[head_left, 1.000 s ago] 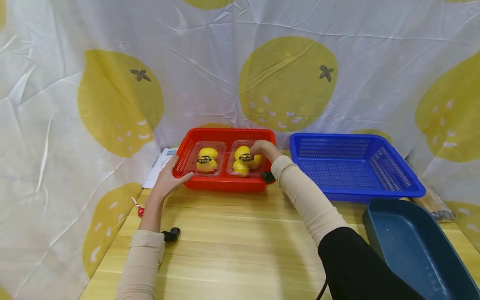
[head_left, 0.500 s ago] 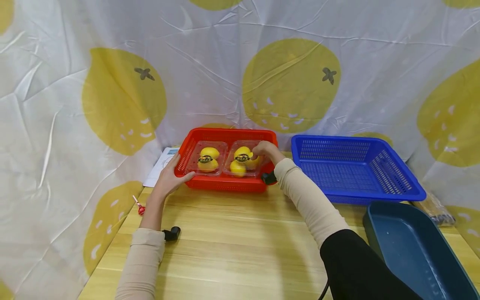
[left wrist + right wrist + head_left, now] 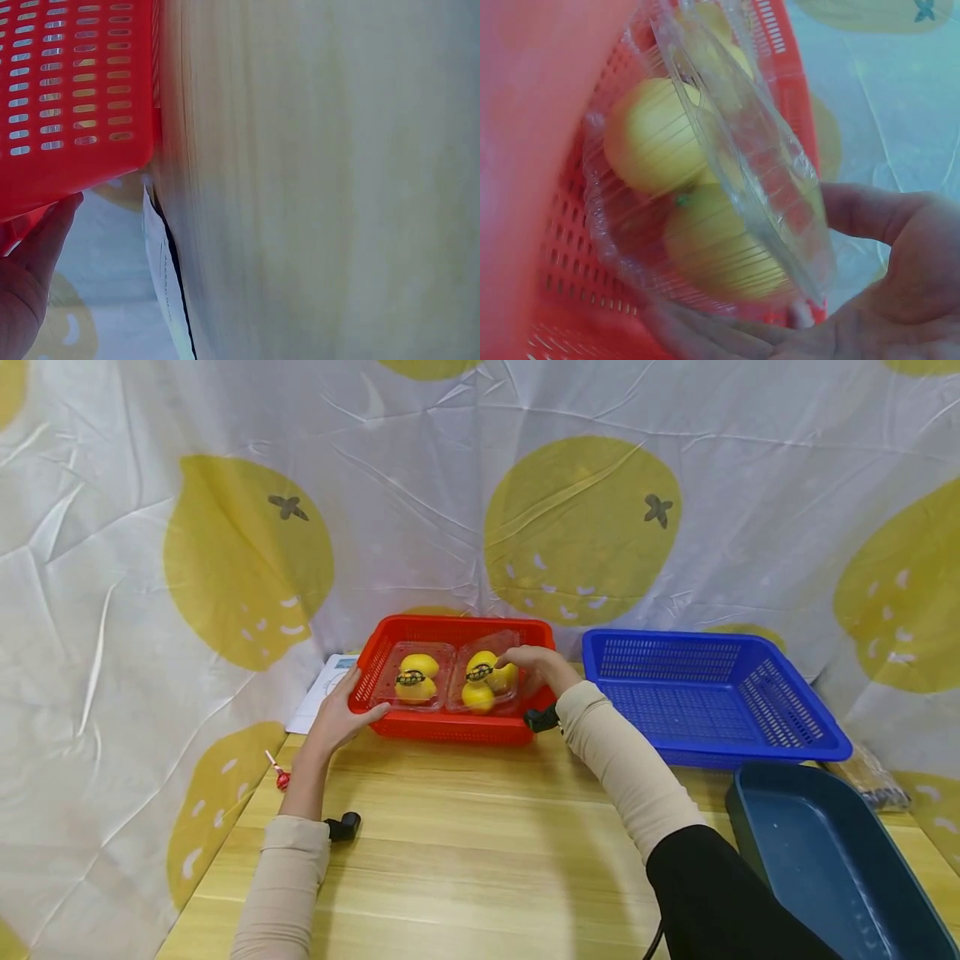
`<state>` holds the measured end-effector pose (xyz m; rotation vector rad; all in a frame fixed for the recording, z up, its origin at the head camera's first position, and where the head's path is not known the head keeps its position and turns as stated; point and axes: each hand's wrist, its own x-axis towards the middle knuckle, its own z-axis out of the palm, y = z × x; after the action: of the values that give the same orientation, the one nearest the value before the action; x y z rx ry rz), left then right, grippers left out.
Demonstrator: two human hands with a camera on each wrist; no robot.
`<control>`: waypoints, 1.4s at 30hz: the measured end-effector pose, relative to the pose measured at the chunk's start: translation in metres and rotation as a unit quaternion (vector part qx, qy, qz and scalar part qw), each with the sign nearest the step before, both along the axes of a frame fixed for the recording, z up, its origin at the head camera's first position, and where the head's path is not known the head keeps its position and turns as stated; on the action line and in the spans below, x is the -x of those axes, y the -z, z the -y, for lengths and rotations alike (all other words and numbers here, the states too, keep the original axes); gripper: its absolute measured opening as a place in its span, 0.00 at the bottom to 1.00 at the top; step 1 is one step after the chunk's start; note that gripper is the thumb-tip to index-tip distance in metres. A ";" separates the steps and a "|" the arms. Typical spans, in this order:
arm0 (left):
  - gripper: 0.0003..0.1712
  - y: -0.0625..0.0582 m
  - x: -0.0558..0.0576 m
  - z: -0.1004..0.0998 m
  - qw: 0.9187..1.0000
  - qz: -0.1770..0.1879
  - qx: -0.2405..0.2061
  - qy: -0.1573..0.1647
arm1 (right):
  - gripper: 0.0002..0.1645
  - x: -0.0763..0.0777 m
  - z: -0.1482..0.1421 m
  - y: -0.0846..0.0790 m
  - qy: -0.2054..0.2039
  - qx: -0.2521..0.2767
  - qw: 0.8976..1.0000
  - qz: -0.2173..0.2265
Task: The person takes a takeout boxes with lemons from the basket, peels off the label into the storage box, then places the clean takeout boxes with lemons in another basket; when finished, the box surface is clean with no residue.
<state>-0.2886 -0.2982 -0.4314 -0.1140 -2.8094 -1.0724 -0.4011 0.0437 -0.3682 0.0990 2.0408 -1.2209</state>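
A red basket (image 3: pixel 450 728) stands at the back of the table with two clear plastic boxes of lemons side by side in it. My left hand (image 3: pixel 335 718) holds the basket's left front corner, its thumb at the front rim and fingers along the left side. Inside the basket, my right hand (image 3: pixel 542 665) grips the right side of the right plastic box (image 3: pixel 498 693). That box sits tilted, its right back corner raised. In the right wrist view, thumb and fingers lie on either side of this box, and lemons (image 3: pixel 656 135) show through the plastic. The left plastic box (image 3: pixel 385 689) lies flat.
To the right stands a blue basket (image 3: pixel 667 693), with a dark teal tray (image 3: pixel 817 827) in front of it. A packet (image 3: pixel 873 777) lies behind the tray. White papers (image 3: pixel 311 702) and a red lollipop (image 3: pixel 282 779) lie at the left table edge.
My right hand has shifted a little to the right, and the right box of lemons has tilted, its back right corner rising. My left hand stays at the basket corner.
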 end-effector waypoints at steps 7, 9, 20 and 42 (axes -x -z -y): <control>0.56 -0.002 0.002 -0.001 1.000 -0.003 -0.005 0.002 | 0.47 0.001 -0.001 -0.003 -0.005 -0.010 1.000 0.013; 0.55 -0.002 0.002 -0.001 1.000 -0.002 -0.006 0.001 | 0.48 0.000 -0.002 -0.004 -0.006 -0.015 1.000 0.005; 0.56 -0.002 0.001 -0.002 1.000 0.001 -0.002 -0.002 | 0.40 -0.007 -0.005 -0.009 0.010 -0.024 0.998 -0.048; 0.58 -0.002 -0.001 -0.001 1.000 0.012 -0.001 -0.003 | 0.35 -0.036 -0.025 -0.027 0.056 0.016 0.994 -0.093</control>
<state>-0.2876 -0.2975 -0.4297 -0.0919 -2.8292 -1.0813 -0.3649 0.0691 -0.3411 0.0878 2.1998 -1.3754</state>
